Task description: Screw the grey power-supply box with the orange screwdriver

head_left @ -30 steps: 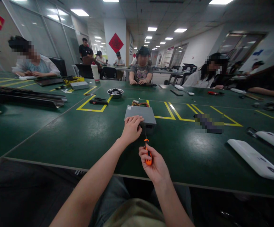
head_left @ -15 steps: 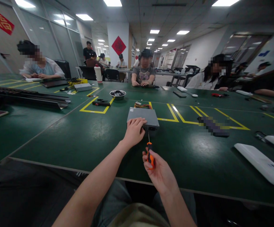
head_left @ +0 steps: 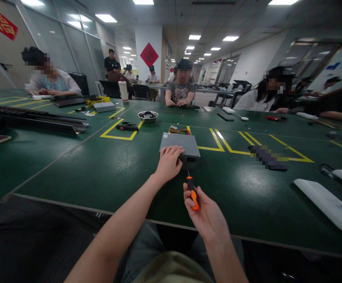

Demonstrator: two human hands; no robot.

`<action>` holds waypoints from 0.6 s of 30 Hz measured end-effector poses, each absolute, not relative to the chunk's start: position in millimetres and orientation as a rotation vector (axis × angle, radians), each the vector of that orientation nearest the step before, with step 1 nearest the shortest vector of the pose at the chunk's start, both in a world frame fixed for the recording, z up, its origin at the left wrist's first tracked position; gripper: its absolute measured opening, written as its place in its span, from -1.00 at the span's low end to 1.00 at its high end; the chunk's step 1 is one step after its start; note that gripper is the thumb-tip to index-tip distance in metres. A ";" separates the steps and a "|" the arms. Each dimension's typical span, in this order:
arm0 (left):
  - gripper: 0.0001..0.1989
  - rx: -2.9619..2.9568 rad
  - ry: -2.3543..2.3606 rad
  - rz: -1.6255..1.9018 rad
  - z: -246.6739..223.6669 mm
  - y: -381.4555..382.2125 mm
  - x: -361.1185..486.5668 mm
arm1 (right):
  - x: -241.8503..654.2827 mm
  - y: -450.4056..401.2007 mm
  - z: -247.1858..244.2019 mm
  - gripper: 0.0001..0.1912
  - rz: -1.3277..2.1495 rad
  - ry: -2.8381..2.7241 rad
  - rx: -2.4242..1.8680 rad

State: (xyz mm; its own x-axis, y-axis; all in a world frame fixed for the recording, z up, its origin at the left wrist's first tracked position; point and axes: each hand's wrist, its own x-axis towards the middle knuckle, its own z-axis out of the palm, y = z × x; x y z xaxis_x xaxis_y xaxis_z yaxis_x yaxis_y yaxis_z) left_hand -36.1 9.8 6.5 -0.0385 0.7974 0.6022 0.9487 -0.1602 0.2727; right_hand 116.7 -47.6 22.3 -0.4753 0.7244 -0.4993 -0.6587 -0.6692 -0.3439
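On a green table [head_left: 79, 169], a gray box [head_left: 190, 142] is lying just ahead of the seated person, its socket side facing 6 o'clock, presumably so that this side is meeting the tool. The left hand [head_left: 168, 163] is laying its fingers over the top from about 7 o'clock, probably bracing the box against sliding; whether it is gripping the edge or only pressing cannot be told. The right hand [head_left: 208, 214], toward 5 o'clock, is closing its fingers around the handle of a screwdriver [head_left: 194, 198], seemingly lining the shaft up with the near side. Shadow is swallowing the tip, so contact cannot be told.

Around the box, a co-worker [head_left: 179, 90] is sitting across the table at 12 o'clock. Dark rails [head_left: 41, 118] are lying well apart between 9 and 10, a white device [head_left: 321, 200] toward 4 and a blurred dark object [head_left: 265, 157] at 3. A bottle [head_left: 124, 91] is standing beyond a bowl [head_left: 148, 120], both toward 10. A black tool [head_left: 126, 128] is lying between 9 and 10. Wires [head_left: 179, 131] are bunching behind the box at 12, apparently crowding only that side, while the left hand is covering part of the near edge.
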 end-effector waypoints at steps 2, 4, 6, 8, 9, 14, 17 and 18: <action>-0.64 -1.999 -1.871 -0.992 6.6 9.9 -35.5 | 115.7 -47.0 19.2 -0.87 2.123 -0.156 -0.806; -0.64 -1.996 -1.867 -0.999 6.9 9.8 -35.3 | 114.3 -46.9 17.6 -0.86 2.099 -0.137 -0.816; -0.65 -1.998 -1.869 -0.996 7.4 9.5 -35.2 | 113.7 -46.4 17.1 -0.83 2.108 -0.071 -0.827; -0.65 -1.998 -1.871 -0.992 7.6 9.2 -35.0 | 114.5 -45.3 16.0 -0.85 2.155 0.013 -0.816; -0.65 -1.995 -1.869 -0.991 7.6 9.3 -34.7 | 115.2 -44.6 14.8 -0.86 2.185 0.048 -0.805; -0.69 -1.941 -1.870 -0.985 5.1 12.1 -32.0 | 114.6 -42.0 4.6 -0.82 2.346 0.119 -0.776; -0.71 -1.917 -1.880 -0.986 3.7 14.1 -30.7 | 110.4 -41.5 2.4 -0.79 2.379 0.087 -0.759; -0.72 -1.914 -1.881 -0.986 3.4 14.5 -30.6 | 109.4 -41.6 3.0 -0.79 2.381 0.071 -0.744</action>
